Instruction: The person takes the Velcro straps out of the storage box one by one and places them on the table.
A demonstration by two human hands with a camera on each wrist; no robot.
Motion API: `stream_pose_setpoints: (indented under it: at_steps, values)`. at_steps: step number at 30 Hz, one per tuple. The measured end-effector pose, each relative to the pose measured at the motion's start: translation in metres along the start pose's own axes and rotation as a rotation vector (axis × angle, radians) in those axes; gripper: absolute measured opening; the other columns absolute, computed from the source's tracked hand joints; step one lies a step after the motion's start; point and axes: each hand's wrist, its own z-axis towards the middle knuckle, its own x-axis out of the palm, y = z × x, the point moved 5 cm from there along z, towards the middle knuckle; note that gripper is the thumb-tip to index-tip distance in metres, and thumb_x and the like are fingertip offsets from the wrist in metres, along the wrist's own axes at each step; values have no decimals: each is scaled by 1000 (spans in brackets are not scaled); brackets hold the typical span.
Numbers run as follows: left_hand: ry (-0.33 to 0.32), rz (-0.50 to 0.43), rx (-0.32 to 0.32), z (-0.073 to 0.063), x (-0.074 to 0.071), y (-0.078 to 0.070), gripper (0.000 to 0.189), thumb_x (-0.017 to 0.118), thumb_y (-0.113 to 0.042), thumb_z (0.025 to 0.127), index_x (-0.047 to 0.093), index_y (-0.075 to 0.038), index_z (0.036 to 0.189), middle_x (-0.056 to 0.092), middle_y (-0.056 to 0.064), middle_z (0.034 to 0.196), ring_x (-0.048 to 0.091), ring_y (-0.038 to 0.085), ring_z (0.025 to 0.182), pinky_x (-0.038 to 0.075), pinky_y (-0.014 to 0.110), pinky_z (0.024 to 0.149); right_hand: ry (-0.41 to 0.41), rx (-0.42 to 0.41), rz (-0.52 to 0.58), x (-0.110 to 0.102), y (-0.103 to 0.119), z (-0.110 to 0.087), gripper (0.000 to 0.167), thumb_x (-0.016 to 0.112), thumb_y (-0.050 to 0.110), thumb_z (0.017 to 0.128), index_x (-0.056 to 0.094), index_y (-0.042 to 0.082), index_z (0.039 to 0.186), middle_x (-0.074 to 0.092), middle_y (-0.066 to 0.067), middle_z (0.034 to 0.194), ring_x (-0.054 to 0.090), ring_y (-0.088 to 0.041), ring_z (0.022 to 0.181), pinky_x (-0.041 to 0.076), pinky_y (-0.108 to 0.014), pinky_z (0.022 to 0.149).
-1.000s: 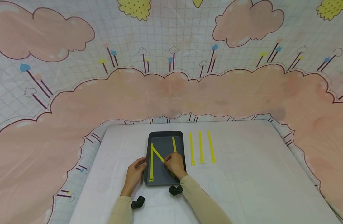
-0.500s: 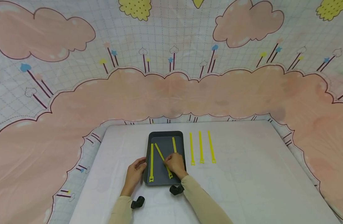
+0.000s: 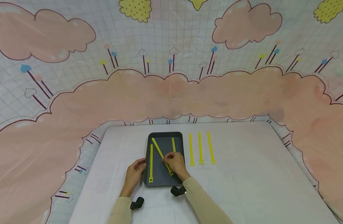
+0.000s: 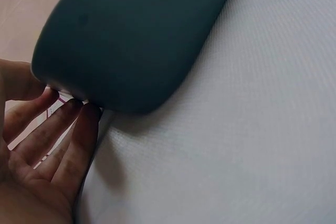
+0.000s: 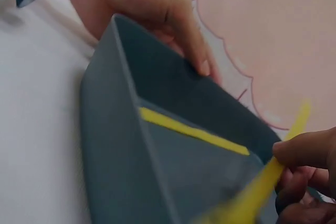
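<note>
In the head view my right hand (image 3: 175, 163) pinches a yellow cable tie (image 3: 157, 147) over the dark grey tray (image 3: 165, 134). That tie slants from upper left to lower right, its slotted head near me. My left hand (image 3: 134, 175) is at the tray's left side; in the left wrist view its straight fingers (image 4: 73, 145) touch the tray's outer wall (image 4: 121, 40). Inside lie two more ties: one upright along the left (image 3: 151, 163), another at the right (image 3: 173, 144), its lower part hidden by my right hand. The right wrist view shows the held tie (image 5: 260, 187) raised between thumb and fingers.
Three yellow cable ties (image 3: 200, 149) lie side by side on the white table (image 3: 258, 168), right of the tray. Black wrist devices (image 3: 137, 203) sit by both sleeves. Behind the table hangs a cloud-patterned cloth (image 3: 171, 96).
The held cable tie has swung steeper and shifted up the tray; its top end no longer overlaps the left tie's top. My left hand and the tray have stayed in place.
</note>
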Motion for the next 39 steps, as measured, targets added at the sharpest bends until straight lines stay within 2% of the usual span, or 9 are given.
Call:
stream_pose_setpoints:
  at_steps: [8, 14, 21, 26, 33, 39]
  values:
    - [4, 0, 11, -1, 0, -4, 35, 61, -13, 97, 60, -2, 130, 63, 21, 131, 61, 31, 121, 49, 15, 87, -26, -3, 77, -9, 7, -1, 19, 79, 15, 79, 72, 7, 95, 70, -2, 74, 55, -6, 62, 45, -22, 58]
    - [-4, -7, 32, 0, -1, -1, 34, 61, -13, 97, 61, -1, 129, 63, 22, 128, 63, 30, 118, 49, 14, 84, -65, -42, 127, -20, 14, -6, 11, 78, 15, 82, 74, 9, 89, 72, -4, 78, 59, -6, 64, 48, -22, 58]
    - [4, -4, 8, 1, -1, 2, 35, 61, -14, 97, 60, -4, 131, 63, 19, 131, 61, 31, 122, 46, 10, 83, -78, -83, 161, -34, 20, -13, 13, 75, 18, 87, 74, 6, 91, 73, -8, 83, 60, -7, 70, 49, -21, 62]
    - [4, 4, 15, -2, -1, 3, 35, 60, -13, 97, 60, -3, 131, 63, 20, 131, 61, 31, 122, 46, 9, 83, -58, -61, 223, -43, 19, -20, 15, 72, 20, 89, 74, 6, 95, 73, -9, 86, 61, -8, 72, 51, -22, 65]
    - [-8, -1, 41, -3, -1, 4, 34, 61, -12, 96, 61, -1, 128, 64, 22, 128, 63, 30, 119, 49, 13, 84, -73, -39, 260, -63, 16, -23, 14, 71, 20, 90, 74, 8, 97, 72, -7, 89, 61, -9, 75, 49, -23, 68]
    - [3, -15, 39, 1, -2, 4, 35, 62, -12, 96, 61, -3, 129, 64, 20, 128, 63, 30, 119, 48, 12, 84, -79, -18, 263, -84, 8, -20, 13, 70, 18, 91, 73, 7, 97, 70, -7, 87, 62, -15, 75, 54, -33, 70]
